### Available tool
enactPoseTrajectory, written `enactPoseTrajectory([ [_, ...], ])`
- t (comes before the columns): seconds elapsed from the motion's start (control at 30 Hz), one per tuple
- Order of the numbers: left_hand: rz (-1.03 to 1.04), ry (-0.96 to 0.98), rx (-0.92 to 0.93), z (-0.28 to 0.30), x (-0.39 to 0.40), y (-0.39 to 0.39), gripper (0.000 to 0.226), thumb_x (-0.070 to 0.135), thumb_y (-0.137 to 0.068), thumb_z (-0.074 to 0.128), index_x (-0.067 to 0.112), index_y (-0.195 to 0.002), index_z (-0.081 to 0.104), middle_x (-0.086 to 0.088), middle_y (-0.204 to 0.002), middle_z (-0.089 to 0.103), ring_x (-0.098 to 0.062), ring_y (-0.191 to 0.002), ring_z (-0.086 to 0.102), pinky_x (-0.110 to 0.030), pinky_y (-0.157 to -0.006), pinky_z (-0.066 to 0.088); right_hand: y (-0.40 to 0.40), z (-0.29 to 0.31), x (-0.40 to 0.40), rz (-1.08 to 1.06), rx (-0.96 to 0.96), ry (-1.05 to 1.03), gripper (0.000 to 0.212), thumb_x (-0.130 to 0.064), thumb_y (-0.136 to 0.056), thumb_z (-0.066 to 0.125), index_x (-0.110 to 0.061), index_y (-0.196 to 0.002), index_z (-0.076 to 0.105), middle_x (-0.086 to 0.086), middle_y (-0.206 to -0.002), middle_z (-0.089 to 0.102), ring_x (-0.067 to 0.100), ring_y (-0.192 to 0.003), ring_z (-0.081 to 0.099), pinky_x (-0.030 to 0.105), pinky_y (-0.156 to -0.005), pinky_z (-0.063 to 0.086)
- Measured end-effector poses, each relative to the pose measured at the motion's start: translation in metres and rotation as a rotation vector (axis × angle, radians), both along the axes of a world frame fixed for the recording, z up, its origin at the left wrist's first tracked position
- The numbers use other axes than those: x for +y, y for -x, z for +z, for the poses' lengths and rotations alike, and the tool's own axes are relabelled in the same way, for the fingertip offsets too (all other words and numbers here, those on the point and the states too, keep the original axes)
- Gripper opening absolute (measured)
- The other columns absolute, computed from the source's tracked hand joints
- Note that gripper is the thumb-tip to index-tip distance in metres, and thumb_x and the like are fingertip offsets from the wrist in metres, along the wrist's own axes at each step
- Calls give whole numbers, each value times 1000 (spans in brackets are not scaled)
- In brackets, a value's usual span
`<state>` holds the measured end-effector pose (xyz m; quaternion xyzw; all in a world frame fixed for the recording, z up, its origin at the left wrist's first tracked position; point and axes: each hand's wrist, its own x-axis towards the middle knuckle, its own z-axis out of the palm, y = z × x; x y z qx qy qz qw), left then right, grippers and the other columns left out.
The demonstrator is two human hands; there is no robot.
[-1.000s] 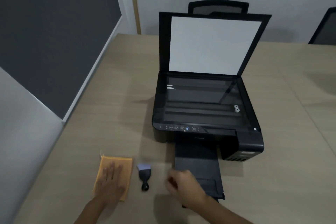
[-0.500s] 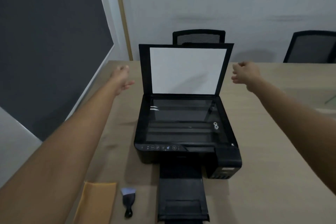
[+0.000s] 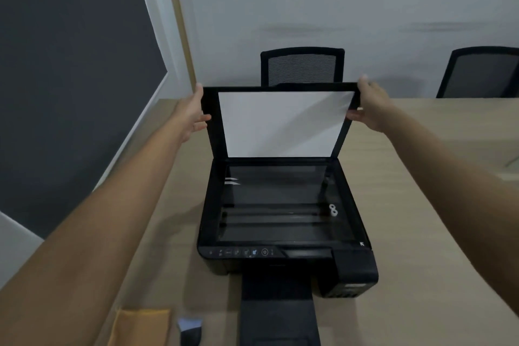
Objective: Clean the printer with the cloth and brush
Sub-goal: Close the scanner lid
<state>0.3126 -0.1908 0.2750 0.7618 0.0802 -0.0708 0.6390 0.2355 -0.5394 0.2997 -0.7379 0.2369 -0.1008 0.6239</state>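
A black printer [image 3: 283,258] sits on the wooden table [image 3: 421,233], its scanner lid [image 3: 280,123] raised upright with the white pad facing me. The scanner glass [image 3: 275,205] lies bare below it. My left hand [image 3: 191,115] grips the lid's upper left corner. My right hand [image 3: 370,107] grips the upper right corner. An orange cloth [image 3: 140,327] lies at the bottom left edge of the view. Beside it is a small black brush [image 3: 191,331] with pale bristles, partly cut off by the frame.
The printer's output tray [image 3: 278,312] sticks out toward me. Two black mesh chairs [image 3: 302,66] [image 3: 483,73] stand behind the table against a white wall. A dark panel [image 3: 56,78] runs along the left side.
Both hands left the cloth and the tray area, reached up past the printer, and now close on the two upper corners of the raised lid. The view tilted upward.
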Motion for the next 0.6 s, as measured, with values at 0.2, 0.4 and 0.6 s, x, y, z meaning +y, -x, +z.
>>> enactPoseTrajectory([
  [0.2, -22, 122, 70, -25, 32, 78, 24, 31, -100, 45, 12, -104, 58, -4, -97, 53, -14, -77, 54, -25, -72, 52, 88, -52, 9, -40, -126, -393, 33, -30, -103, 27, -5, -117, 43, 5, -104, 43, 27, -104, 47, 47, -103, 42],
  [0.4, 14, 54, 125, -89, 50, 157, 23, -7, -95, 45, 3, -111, 58, -8, -73, 56, -11, -62, 51, -8, -49, 50, 156, -112, 7, -46, 37, -335, 15, 14, -91, 36, 20, -87, 49, 22, -93, 54, 33, -95, 56, 27, -70, 60],
  [0.6, -19, -523, 53, -143, 49, 186, 28, 1, -87, 54, 4, -110, 71, -10, -92, 74, -28, -89, 68, -36, -87, 54, 194, -157, 24, -24, 350, 474, 32, -5, -86, 58, -6, -118, 59, 13, -92, 70, 32, -88, 64, 34, -75, 47],
])
